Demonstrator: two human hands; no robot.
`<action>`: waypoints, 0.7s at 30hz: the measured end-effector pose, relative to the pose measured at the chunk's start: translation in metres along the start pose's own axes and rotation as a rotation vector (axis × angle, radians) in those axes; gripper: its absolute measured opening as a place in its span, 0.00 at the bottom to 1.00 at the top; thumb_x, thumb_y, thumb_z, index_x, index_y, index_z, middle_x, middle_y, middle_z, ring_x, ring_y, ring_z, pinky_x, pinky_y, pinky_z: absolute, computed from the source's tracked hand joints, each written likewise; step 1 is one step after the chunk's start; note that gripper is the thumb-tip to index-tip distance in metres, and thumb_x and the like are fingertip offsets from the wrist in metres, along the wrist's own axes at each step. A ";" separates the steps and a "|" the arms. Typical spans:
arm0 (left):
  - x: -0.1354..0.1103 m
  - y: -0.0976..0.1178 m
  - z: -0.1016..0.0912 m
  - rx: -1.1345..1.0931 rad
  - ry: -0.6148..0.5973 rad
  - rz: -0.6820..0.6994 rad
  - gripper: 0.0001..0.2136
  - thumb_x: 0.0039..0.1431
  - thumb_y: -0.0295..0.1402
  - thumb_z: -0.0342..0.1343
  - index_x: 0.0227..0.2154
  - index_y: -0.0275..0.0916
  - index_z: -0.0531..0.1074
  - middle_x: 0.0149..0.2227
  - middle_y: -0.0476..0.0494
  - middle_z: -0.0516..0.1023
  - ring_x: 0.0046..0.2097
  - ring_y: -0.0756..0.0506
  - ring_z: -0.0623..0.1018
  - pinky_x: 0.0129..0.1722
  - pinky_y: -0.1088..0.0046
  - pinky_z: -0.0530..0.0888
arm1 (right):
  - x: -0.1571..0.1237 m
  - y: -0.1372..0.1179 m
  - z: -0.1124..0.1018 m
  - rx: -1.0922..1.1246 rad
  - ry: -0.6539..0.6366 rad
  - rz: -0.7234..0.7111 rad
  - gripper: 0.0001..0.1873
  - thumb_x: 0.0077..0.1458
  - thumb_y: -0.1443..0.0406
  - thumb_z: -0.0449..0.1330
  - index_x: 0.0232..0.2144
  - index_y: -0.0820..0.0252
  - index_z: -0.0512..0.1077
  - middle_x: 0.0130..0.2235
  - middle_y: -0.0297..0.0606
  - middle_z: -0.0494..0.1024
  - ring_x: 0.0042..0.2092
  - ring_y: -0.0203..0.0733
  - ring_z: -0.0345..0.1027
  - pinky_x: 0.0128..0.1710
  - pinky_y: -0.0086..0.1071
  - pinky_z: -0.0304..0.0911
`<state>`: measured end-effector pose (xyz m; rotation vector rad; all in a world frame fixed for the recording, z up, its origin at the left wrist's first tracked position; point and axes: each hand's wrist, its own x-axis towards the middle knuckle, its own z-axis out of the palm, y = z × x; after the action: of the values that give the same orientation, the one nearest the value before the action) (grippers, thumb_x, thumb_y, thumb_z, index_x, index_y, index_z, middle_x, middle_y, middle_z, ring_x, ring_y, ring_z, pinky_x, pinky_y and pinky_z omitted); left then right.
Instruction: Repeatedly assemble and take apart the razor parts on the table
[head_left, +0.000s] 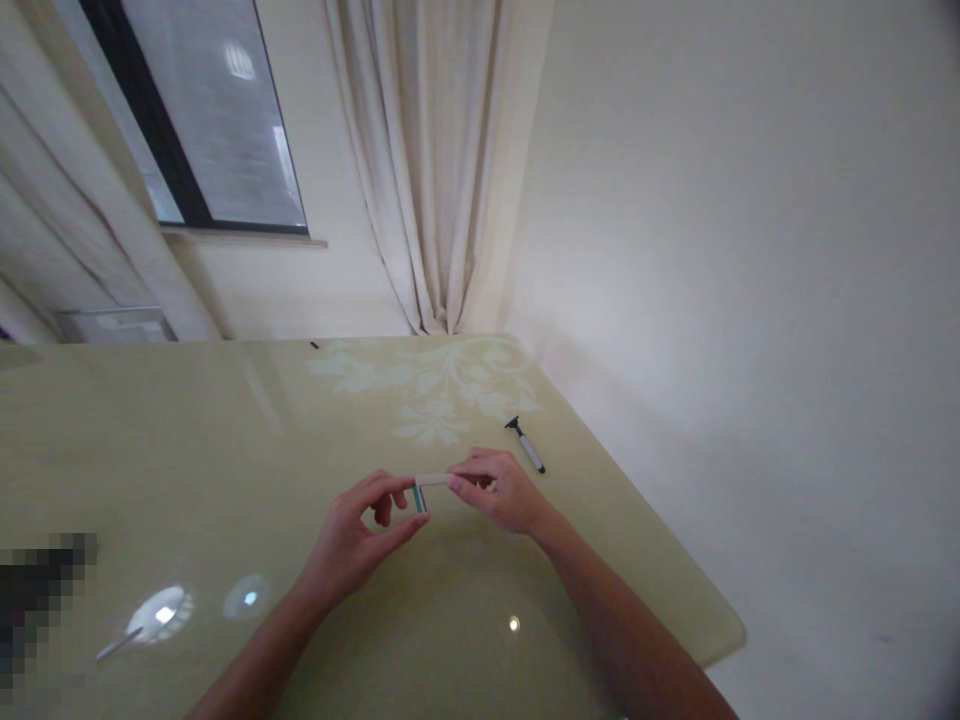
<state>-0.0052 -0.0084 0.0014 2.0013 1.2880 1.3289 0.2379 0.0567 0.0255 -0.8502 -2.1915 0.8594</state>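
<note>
While both your hands are up over the worktop (187, 440), the teal-edged piece (419, 498) sits between them, well short of the far edge. Left hand (349, 535): fingers clamped on that piece, top and bottom. Right hand (508, 492): fingers clamped on the pale strip (433, 480) meeting its top; can't tell if the two are joined. Closest obstacle to you: the razor (529, 450), just past your right hand, toward the right edge, head pointing at the far right corner. Dark bit (315, 345) at the far edge. Thin stick (118, 645) well left of your left hand, near a pixelated dark shape (34, 595), unidentifiable. Wall (712, 350) flanks the right edge; curtain (439, 170) hangs behind the far one.
</note>
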 end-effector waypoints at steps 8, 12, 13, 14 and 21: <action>0.002 -0.002 -0.003 0.022 0.028 0.023 0.12 0.59 0.38 0.66 0.45 0.43 0.80 0.31 0.50 0.75 0.27 0.52 0.70 0.30 0.75 0.71 | 0.001 0.003 0.002 0.064 0.017 0.004 0.19 0.64 0.54 0.62 0.42 0.62 0.84 0.31 0.38 0.75 0.30 0.35 0.64 0.30 0.28 0.58; 0.002 -0.003 -0.002 0.022 0.036 0.034 0.13 0.58 0.38 0.67 0.46 0.43 0.80 0.31 0.51 0.76 0.27 0.52 0.71 0.30 0.75 0.72 | 0.001 0.004 0.005 0.096 -0.058 0.003 0.18 0.64 0.54 0.62 0.41 0.62 0.85 0.28 0.35 0.72 0.28 0.34 0.62 0.29 0.28 0.56; 0.002 -0.003 -0.002 0.018 0.034 0.041 0.13 0.58 0.38 0.67 0.45 0.43 0.80 0.31 0.51 0.76 0.27 0.52 0.71 0.30 0.75 0.71 | 0.002 0.004 0.006 0.085 -0.020 0.009 0.18 0.65 0.55 0.62 0.42 0.62 0.84 0.29 0.35 0.72 0.29 0.34 0.63 0.30 0.28 0.57; 0.002 -0.002 -0.003 0.016 0.034 0.048 0.12 0.58 0.38 0.67 0.45 0.43 0.80 0.30 0.51 0.76 0.27 0.52 0.71 0.29 0.76 0.71 | 0.002 0.003 0.006 0.077 0.024 0.015 0.18 0.65 0.55 0.61 0.42 0.62 0.84 0.30 0.36 0.73 0.30 0.34 0.63 0.31 0.28 0.58; 0.005 0.003 -0.006 0.025 0.078 0.081 0.12 0.59 0.36 0.67 0.46 0.43 0.79 0.30 0.51 0.75 0.27 0.52 0.71 0.30 0.75 0.71 | 0.002 -0.004 0.008 0.113 -0.025 0.009 0.20 0.65 0.53 0.61 0.43 0.62 0.84 0.30 0.36 0.73 0.30 0.35 0.63 0.30 0.28 0.57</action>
<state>-0.0090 -0.0067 0.0085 2.0571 1.2760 1.4479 0.2301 0.0534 0.0243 -0.7987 -2.1392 0.9930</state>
